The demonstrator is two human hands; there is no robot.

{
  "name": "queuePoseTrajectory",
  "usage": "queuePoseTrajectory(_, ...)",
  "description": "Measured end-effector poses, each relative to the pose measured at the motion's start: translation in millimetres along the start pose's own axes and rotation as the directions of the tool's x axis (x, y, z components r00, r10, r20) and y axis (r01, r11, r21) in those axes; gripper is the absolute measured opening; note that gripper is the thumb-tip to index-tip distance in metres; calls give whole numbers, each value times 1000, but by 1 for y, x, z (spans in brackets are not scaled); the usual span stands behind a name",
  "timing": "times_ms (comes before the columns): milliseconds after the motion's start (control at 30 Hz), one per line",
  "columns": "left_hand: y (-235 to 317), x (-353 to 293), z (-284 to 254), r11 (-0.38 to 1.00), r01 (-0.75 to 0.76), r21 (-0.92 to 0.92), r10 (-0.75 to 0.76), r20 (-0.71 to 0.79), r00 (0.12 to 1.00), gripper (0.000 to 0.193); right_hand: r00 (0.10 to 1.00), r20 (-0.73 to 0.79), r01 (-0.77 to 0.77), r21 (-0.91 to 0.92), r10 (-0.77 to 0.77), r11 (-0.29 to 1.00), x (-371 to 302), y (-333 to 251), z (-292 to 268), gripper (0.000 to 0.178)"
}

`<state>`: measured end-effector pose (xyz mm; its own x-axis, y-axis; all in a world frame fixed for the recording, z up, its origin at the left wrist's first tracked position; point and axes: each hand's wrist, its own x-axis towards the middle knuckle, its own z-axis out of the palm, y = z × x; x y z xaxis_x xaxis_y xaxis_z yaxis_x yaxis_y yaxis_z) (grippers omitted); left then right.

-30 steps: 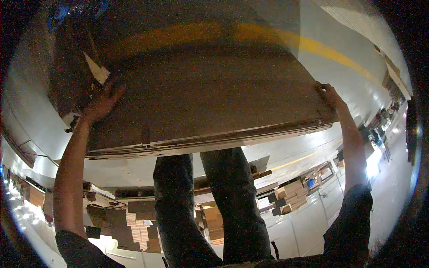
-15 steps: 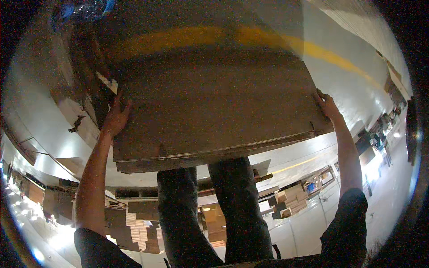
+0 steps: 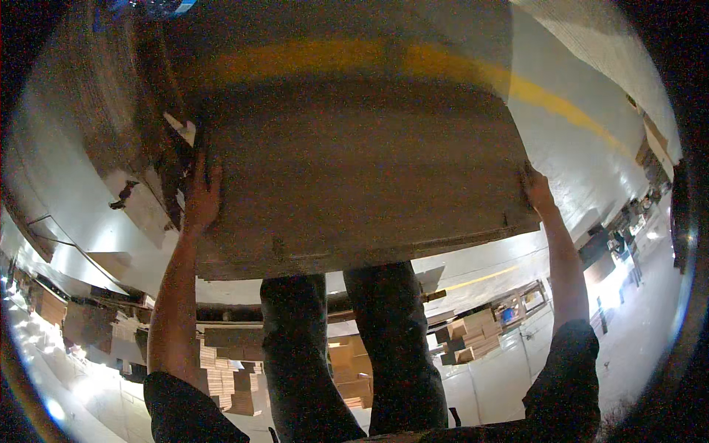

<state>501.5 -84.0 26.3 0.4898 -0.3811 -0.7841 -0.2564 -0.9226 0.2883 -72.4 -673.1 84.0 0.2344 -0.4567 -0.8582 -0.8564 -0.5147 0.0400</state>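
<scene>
Grey floor with yellow line, cardboard stacks behind, left hand and right hand pressed flat on cardboard sheets' edges

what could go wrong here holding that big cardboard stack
The left hand and right hand grip only the side edges of the cardboard stack, so a sheet might slide out of the layered front edge. The stack hides the floor ahead, including part of the yellow line, so tripping is possible. More cardboard close by on the left could snag it.
</scene>
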Motion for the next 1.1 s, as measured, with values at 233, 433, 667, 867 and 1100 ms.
queuePoseTrajectory(233,-13,3,8,986,95,136,-99,27,995,65,998,-22,54,-107,-57,993,1,-18,-5,58)
queuePoseTrajectory(433,-25,3,14,986,-3,164,4,-9,1000,65,992,-29,93,-465,-119,880,24,23,-4,54)
queuePoseTrajectory(667,-18,-35,19,999,14,-29,-15,-47,999,65,920,64,-363,511,387,779,48,112,22,69)
queuePoseTrajectory(867,15,-102,-21,989,101,104,-95,-64,993,65,886,332,-459,543,322,703,53,53,33,73)
queuePoseTrajectory(1100,20,-95,-11,950,255,183,-267,44,963,77,955,226,-285,543,190,790,61,79,38,75)
